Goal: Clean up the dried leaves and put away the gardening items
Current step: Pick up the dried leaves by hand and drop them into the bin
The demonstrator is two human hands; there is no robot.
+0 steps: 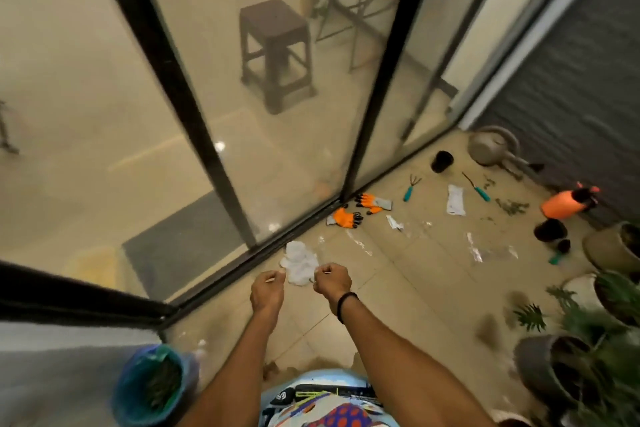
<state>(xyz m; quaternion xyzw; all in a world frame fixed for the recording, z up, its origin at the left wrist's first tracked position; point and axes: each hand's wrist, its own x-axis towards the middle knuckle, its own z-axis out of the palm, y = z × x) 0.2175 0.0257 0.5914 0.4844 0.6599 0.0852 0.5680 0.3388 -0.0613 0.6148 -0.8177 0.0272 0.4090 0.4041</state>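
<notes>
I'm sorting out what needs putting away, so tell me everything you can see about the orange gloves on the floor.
Two orange gloves with black claw-like fingertips and grey cuffs, seemingly rubber-coated fabric. They lie flat and close together on the tiled floor, right beside the bottom track of the glass door. Nothing holds them or rests on them.

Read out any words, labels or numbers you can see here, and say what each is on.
No text is legible in this view.
White packet: dark print, too blurred to read.
Black pouch at the waist: a white emblem, no readable letters.
</notes>
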